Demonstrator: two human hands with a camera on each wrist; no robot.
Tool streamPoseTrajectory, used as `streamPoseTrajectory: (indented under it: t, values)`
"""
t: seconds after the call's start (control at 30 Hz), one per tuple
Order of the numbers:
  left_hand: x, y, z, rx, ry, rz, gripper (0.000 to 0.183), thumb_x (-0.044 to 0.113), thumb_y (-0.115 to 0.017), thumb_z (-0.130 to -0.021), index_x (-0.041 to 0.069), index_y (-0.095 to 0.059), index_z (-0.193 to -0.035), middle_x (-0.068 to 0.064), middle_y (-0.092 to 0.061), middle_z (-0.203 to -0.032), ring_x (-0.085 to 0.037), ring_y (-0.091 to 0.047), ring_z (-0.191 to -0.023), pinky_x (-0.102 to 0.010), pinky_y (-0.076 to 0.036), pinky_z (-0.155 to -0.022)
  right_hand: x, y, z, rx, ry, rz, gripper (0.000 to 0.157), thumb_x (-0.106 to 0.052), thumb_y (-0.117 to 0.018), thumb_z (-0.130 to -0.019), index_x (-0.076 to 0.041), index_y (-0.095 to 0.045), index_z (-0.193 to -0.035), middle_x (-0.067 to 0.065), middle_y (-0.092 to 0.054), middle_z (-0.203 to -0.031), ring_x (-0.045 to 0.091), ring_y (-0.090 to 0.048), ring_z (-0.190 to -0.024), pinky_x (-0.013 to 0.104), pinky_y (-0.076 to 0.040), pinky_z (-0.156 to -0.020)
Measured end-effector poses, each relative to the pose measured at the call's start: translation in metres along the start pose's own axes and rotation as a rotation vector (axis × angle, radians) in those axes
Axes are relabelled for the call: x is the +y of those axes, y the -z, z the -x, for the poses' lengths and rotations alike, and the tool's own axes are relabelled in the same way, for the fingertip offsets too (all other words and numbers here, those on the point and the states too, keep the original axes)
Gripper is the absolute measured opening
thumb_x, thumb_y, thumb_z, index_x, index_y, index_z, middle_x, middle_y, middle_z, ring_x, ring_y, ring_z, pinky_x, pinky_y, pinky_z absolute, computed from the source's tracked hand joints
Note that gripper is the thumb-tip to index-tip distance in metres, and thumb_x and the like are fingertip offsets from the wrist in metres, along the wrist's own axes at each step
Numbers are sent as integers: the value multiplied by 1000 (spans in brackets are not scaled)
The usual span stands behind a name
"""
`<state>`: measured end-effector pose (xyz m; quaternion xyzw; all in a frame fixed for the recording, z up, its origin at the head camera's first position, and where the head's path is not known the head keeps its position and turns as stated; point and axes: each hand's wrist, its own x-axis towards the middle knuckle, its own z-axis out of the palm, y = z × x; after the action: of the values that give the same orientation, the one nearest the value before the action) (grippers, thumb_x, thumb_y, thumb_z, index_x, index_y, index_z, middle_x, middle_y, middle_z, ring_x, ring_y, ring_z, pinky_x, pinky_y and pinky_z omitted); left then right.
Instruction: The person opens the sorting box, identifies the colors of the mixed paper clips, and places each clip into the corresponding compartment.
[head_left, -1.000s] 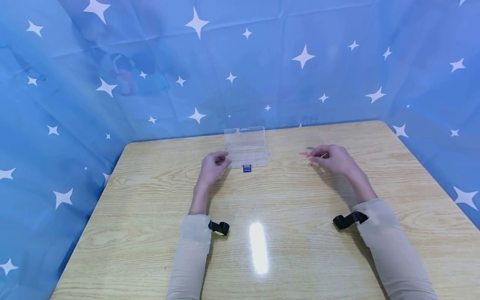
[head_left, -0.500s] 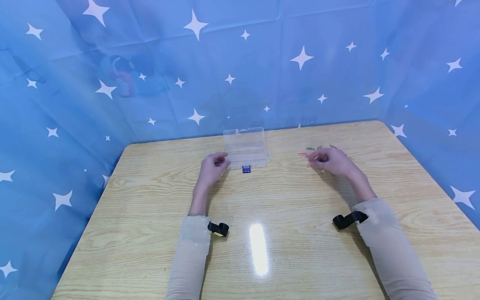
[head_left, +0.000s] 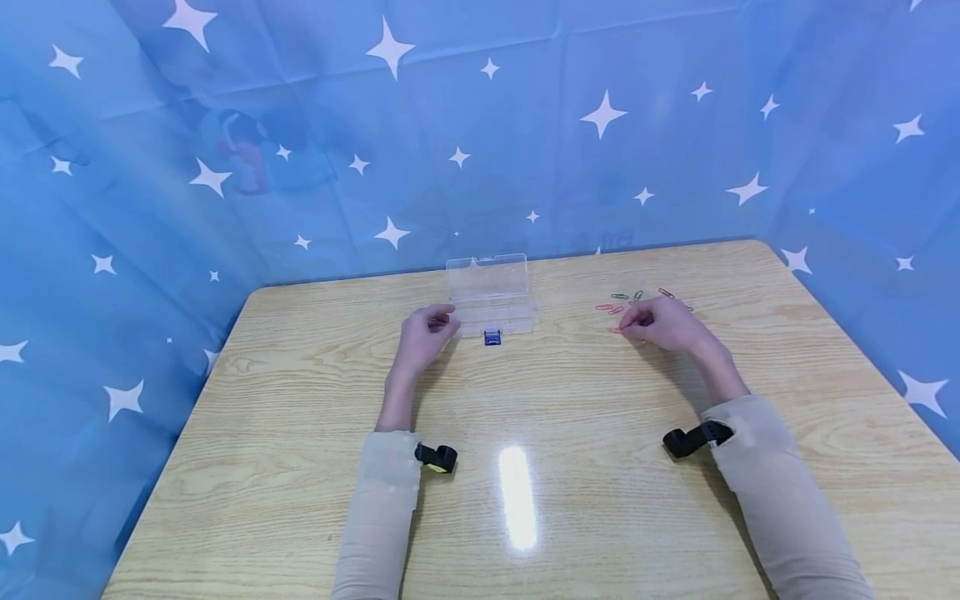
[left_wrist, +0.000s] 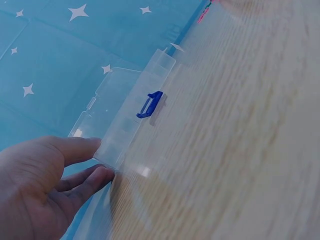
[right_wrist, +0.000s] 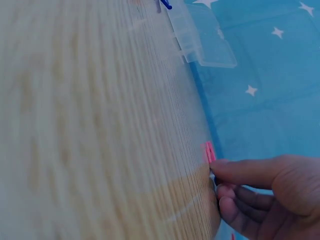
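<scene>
My left hand (head_left: pixel 422 337) holds the left edge of a clear plastic box (head_left: pixel 491 302). In the left wrist view the thumb lies at the near corner of the box (left_wrist: pixel 131 112), with the other fingers curled beside it. The box's lid (head_left: pixel 487 275) stands raised at the back, and a blue latch (head_left: pixel 492 337) hangs at its front. Over to the right, my right hand (head_left: pixel 666 323) pinches a pink paper clip (head_left: pixel 614 330) between thumb and fingertip, low at the tabletop. The other right fingers curl inward in the right wrist view.
Several loose paper clips lie around the right hand: a pink paper clip (head_left: pixel 604 307), a green paper clip (head_left: pixel 619 296) and a red paper clip (head_left: pixel 666 292) among them. The wooden table (head_left: pixel 285 400) ends at a blue star-printed curtain (head_left: pixel 465 100) behind the box.
My right fingers have drawn back slightly, baring more of the paper clips behind them. The pinched pink paper clip has turned to lie more sideways. My left hand stays at the box.
</scene>
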<state>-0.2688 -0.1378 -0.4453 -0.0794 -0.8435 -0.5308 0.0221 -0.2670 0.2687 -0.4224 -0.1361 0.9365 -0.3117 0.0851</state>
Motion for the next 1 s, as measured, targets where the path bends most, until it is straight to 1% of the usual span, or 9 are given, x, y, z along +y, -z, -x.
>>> streamPoseTrajectory:
  t: [0.23,0.33,0.47,0.63,0.8,1.0]
  values:
    - [0,1,1,1,5,11,34,7,-66,-98,-7,-64,-129,-21,-63,-114,-32,-62,-108,-39,-54,-95,-1,-1,0,-12,0,-16,10,-10,-68,-96,-3,-73,-101,7,-69,-93,22,-61,-84,35,-48,-72]
    - [0,0,1,-1,7,19,34,7,-66,-98,-7,-64,-129,-22,-63,-114,-32,-62,-108,-39,-54,-96,-1,-1,1,-14,-7,-28,11,-11,-68,-97,-3,-73,-101,8,-69,-93,22,-59,-82,34,-48,-68]
    - [-1,0,0,-1,3,11,34,8,-66,-98,-6,-64,-129,-21,-63,-114,-31,-62,-108,-38,-54,-95,-4,0,1,5,-14,-40,15,-15,-68,-98,-2,-73,-104,10,-69,-96,22,-59,-82,31,-48,-65]
    - [-3,-1,0,2,0,2,34,9,-66,-98,-5,-64,-129,-20,-63,-114,-31,-62,-108,-37,-54,-95,-12,3,2,36,-13,-78,19,-16,-67,-98,-1,-71,-109,14,-69,-100,25,-60,-86,28,-51,-65]
    - [-4,0,0,-4,-5,6,35,10,-66,-99,-5,-64,-130,-20,-63,-115,-31,-62,-108,-37,-54,-95,-21,5,1,59,2,-118,18,-16,-66,-99,-1,-71,-109,16,-69,-99,29,-63,-84,27,-52,-62]
    - [-4,1,0,-5,2,20,35,11,-66,-99,-4,-63,-131,-20,-63,-116,-31,-61,-109,-38,-54,-96,-30,4,-2,71,16,-130,20,-19,-67,-99,-2,-71,-107,17,-70,-99,30,-63,-82,28,-51,-62]
